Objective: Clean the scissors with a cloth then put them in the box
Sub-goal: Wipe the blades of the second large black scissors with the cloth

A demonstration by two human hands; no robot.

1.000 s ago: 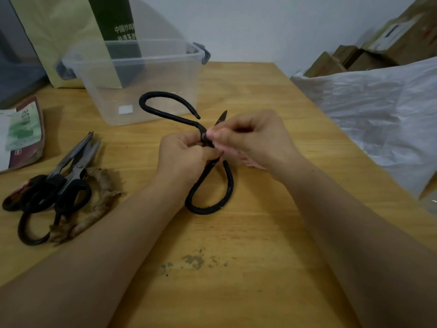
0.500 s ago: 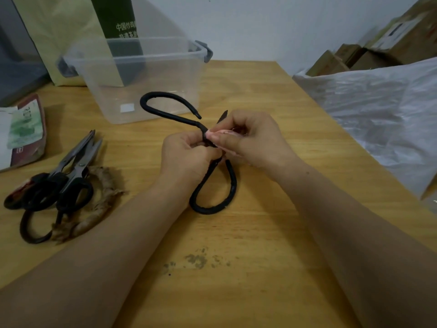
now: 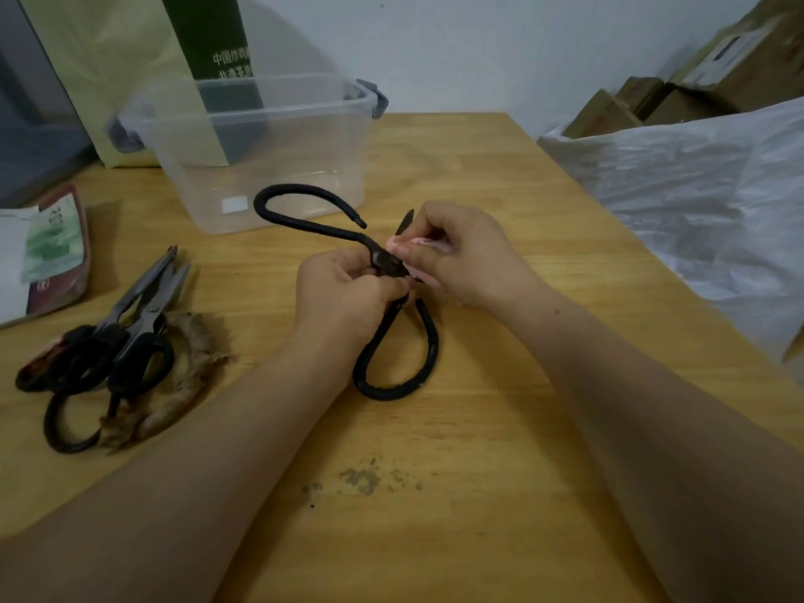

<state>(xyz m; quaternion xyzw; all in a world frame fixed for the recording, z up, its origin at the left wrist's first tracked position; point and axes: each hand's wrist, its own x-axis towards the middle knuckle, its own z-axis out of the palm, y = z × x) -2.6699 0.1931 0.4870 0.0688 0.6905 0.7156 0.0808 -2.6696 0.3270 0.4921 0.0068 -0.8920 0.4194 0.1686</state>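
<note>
Pale wooden table (image 3: pixel 500 428) fills the view, with a white wall (image 3: pixel 478 45) behind it. At the far left lies a red-and-green foil pouch (image 3: pixel 52 254). Beside it is a heap of spare scissors (image 3: pixel 108 341) resting on a frayed brown strip (image 3: pixel 174 385).

Mid-table, the left hand (image 3: pixel 348 293) has its fingers curled round the black loop-handled scissors (image 3: pixel 383 263) just below the pivot. The lower handle loop hangs close to the wood, and I cannot tell whether it touches. The right hand (image 3: pixel 461 254) pinches a pink cloth (image 3: pixel 417 243) around the blade, whose dark tip pokes out past the fingers.

The main hazard is that bare tip and edge. The cloth looks small and thin, so a rub that slides off it could bring a fingertip onto steel. The handles are spread wide, and if they swing shut they could nip the left fingers, which sit close to the pivot.

Behind the upper handle loop stands the clear plastic box (image 3: pixel 278 167), lidless, with grey latches. No scissors show in it, only a white label on its front wall. The paper bag (image 3: pixel 108 58) behind it hides whatever it holds. To the right lies white plastic sheeting (image 3: pixel 696 189), with cardboard cartons (image 3: pixel 652 102) beyond, which look closed.
</note>
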